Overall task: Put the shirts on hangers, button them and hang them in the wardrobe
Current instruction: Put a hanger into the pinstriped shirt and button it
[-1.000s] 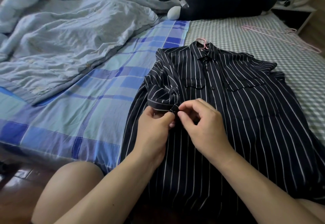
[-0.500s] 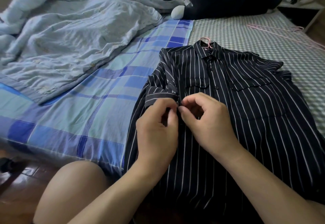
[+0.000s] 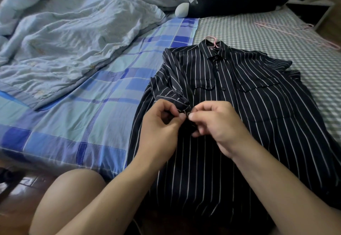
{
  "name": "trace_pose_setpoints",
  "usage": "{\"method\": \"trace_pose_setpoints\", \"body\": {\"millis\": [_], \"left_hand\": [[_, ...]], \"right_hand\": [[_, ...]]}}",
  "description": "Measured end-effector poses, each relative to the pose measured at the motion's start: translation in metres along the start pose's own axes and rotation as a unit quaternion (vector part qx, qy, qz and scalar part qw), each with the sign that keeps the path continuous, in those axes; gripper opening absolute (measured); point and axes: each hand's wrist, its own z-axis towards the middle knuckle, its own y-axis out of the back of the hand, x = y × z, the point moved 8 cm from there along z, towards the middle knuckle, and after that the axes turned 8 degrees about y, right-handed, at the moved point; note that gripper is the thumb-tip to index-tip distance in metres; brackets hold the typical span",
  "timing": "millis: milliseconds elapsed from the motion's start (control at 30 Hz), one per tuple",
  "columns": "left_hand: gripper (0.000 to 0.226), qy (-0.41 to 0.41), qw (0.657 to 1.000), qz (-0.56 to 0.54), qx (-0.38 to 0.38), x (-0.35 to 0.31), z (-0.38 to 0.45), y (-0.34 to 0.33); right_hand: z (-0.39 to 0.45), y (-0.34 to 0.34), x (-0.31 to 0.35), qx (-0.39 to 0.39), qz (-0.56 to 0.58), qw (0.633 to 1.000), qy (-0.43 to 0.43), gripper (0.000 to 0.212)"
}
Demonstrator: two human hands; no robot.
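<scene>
Now | both hands: left hand (image 3: 162,124), right hand (image 3: 217,122) pinching striped shirt (image 3: 258,116) placket | no legible writing

Bed (image 3: 239,29) bears shirt (image 3: 258,124), quilt (image 3: 64,31), hanger (image 3: 295,33).

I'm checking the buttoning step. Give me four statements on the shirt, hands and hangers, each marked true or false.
1. Both hands pinch the shirt at its placket. True: left hand, right hand.
2. The shirt hangs in a wardrobe. False: it lies flat on the bed.
3. A pink hanger hook sticks out of the collar. True.
4. No spare hanger is in view. False: spare pink hangers lie on the bed beyond the shirt.
</scene>
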Motion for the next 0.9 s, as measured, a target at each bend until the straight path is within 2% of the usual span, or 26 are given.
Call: {"method": "trace_pose_setpoints", "body": {"millis": [100, 167, 200, 267, 333, 400, 433, 467, 533, 567, 633, 700, 733, 800, 867, 900], "left_hand": [[0.029, 0.014, 0.999, -0.011, 0.046, 0.004, 0.002, -0.006], [0.025, 0.012, 0.999, 0.024, 0.041, 0.008, 0.001, -0.007], [0.023, 0.012, 0.999, 0.044, 0.029, 0.010, 0.000, -0.006], [0.019, 0.025, 0.998, 0.054, 0.005, 0.015, 0.001, -0.002], [0.013, 0.068, 0.998, 0.001, -0.007, 0.017, 0.002, 0.002], [0.011, 0.106, 0.993, -0.042, -0.022, 0.014, 0.001, 0.006], [0.012, 0.100, 0.994, -0.026, -0.034, 0.008, -0.002, 0.010], [0.012, 0.072, 0.996, 0.029, -0.052, -0.003, -0.006, 0.015], [0.012, -0.040, 0.979, 0.170, -0.106, -0.032, -0.025, 0.027], [0.011, -0.100, 0.965, 0.200, -0.135, -0.049, -0.038, 0.031], [0.011, -0.201, 0.954, 0.163, -0.153, -0.078, -0.060, 0.033], [0.012, -0.243, 0.957, 0.122, -0.102, -0.092, -0.060, 0.015], [0.012, -0.243, 0.957, 0.142, -0.062, -0.094, -0.052, -0.003], [0.012, -0.214, 0.942, 0.253, 0.047, -0.091, -0.029, -0.054], [0.018, -0.206, 0.893, 0.378, 0.134, -0.081, -0.004, -0.105], [0.030, -0.218, 0.858, 0.440, 0.152, -0.073, 0.010, -0.124]], "right_hand": [[-0.005, -0.009, -0.019, 0.094, 0.181, 0.960, -0.190, 0.011], [-0.008, -0.011, -0.024, 0.127, 0.220, 0.937, -0.240, 0.005], [-0.008, -0.011, -0.027, 0.132, 0.212, 0.938, -0.242, 0.006], [-0.003, -0.011, -0.031, 0.121, 0.136, 0.963, -0.198, 0.014], [0.006, -0.003, -0.027, 0.067, -0.037, 0.994, -0.081, 0.015], [0.008, 0.008, -0.015, -0.001, -0.177, 0.984, 0.027, 0.014], [0.007, 0.012, -0.010, -0.020, -0.188, 0.981, 0.052, 0.013], [0.005, 0.019, -0.007, -0.035, -0.178, 0.981, 0.066, 0.013], [0.000, 0.037, 0.002, -0.068, -0.173, 0.979, 0.086, 0.014], [-0.002, 0.049, 0.008, -0.087, -0.179, 0.975, 0.099, 0.014], [-0.007, 0.077, 0.016, -0.132, -0.184, 0.967, 0.115, 0.014], [-0.014, 0.106, 0.017, -0.180, -0.173, 0.962, 0.113, 0.014], [-0.017, 0.123, 0.016, -0.202, -0.170, 0.959, 0.106, 0.015], [-0.024, 0.158, 0.015, -0.250, -0.159, 0.951, 0.094, 0.015], [-0.024, 0.199, 0.017, -0.298, -0.145, 0.939, 0.087, 0.015], [-0.021, 0.221, 0.015, -0.314, -0.138, 0.936, 0.074, 0.015]]}}
